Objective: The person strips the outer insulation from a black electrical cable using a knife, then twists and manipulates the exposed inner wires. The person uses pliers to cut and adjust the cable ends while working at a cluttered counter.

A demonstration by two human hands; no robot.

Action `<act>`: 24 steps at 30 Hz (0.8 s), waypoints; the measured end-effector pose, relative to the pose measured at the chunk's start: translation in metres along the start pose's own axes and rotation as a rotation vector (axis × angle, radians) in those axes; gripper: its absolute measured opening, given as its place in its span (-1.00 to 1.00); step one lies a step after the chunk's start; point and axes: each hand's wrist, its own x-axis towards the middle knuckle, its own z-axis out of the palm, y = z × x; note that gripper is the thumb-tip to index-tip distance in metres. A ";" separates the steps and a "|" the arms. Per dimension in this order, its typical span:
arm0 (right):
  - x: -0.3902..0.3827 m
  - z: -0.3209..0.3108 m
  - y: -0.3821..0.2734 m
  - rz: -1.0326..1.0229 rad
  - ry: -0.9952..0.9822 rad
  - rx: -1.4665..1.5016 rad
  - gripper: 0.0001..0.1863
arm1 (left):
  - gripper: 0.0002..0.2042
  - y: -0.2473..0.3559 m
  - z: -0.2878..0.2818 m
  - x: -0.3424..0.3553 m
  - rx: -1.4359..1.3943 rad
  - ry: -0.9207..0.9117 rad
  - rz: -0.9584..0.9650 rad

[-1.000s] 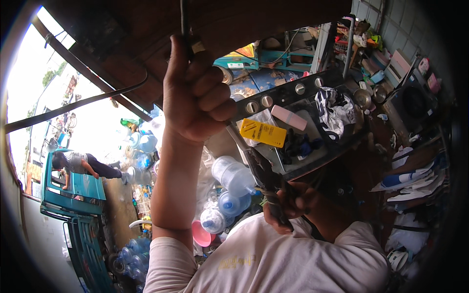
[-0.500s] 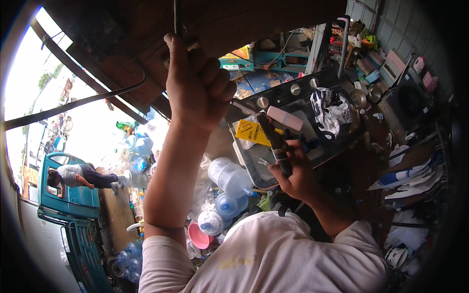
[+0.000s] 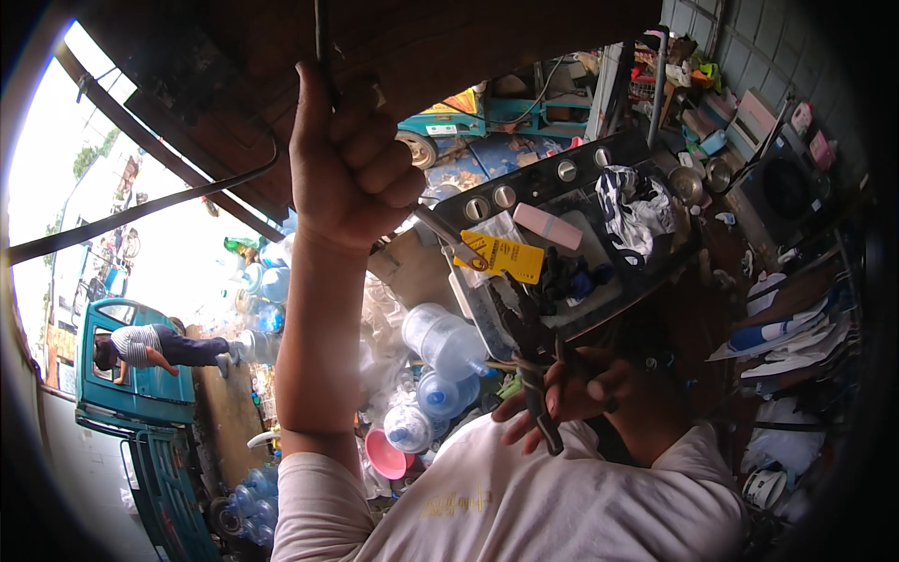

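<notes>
My left hand [image 3: 346,173] is raised under a dark overhead panel [image 3: 431,47], its fingers wrapped round a metal wrench [image 3: 438,228]. The wrench's ring end sticks out to the right, overlapping a yellow card [image 3: 513,258] in the picture. From above, a dark cable or rod [image 3: 322,37] runs down behind this fist; whether I grip it too is hidden. Lower down, close to my shirt, my right hand [image 3: 609,384] holds dark pliers [image 3: 521,328] by the handles with loosely curled fingers. Their jaws point up and away from me.
A black stove top [image 3: 585,323] with knobs carries a pink case [image 3: 546,226] and a black-and-white cloth [image 3: 637,211]. Large water bottles [image 3: 440,337] and a pink bowl [image 3: 386,454] lie below. A person [image 3: 150,345] stands by a teal vehicle [image 3: 140,389] at left. A black bar [image 3: 140,206] crosses there.
My right hand has come down and nearer my body with the pliers, its grip loosened. My left fist has shifted slightly left and down, and the wrench's ring end now shows clearly.
</notes>
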 end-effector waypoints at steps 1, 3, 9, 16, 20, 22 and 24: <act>0.005 -0.003 0.007 0.001 -0.091 0.135 -0.53 | -0.46 -0.002 -0.003 -0.001 -0.011 -0.026 -0.012; 0.015 -0.010 0.014 -0.023 -0.207 0.246 -0.53 | -0.46 -0.005 -0.009 -0.002 -0.037 -0.077 -0.038; 0.029 -0.020 0.022 -0.021 -0.322 0.335 -0.57 | -0.45 -0.012 -0.008 -0.007 -0.084 -0.064 -0.066; 0.020 -0.004 0.028 -0.035 0.047 0.142 -0.56 | -0.45 -0.021 0.000 -0.008 -0.046 0.090 -0.048; 0.020 0.006 0.021 -0.009 0.411 -0.427 -0.60 | -0.46 -0.029 0.005 -0.009 0.133 0.286 0.030; 0.017 -0.007 0.015 -0.024 0.550 -1.013 -0.63 | -0.45 -0.031 0.008 -0.008 0.201 0.402 0.056; 0.020 -0.007 0.008 -0.157 0.668 -1.597 -0.67 | -0.43 -0.032 0.010 -0.008 0.224 0.545 0.072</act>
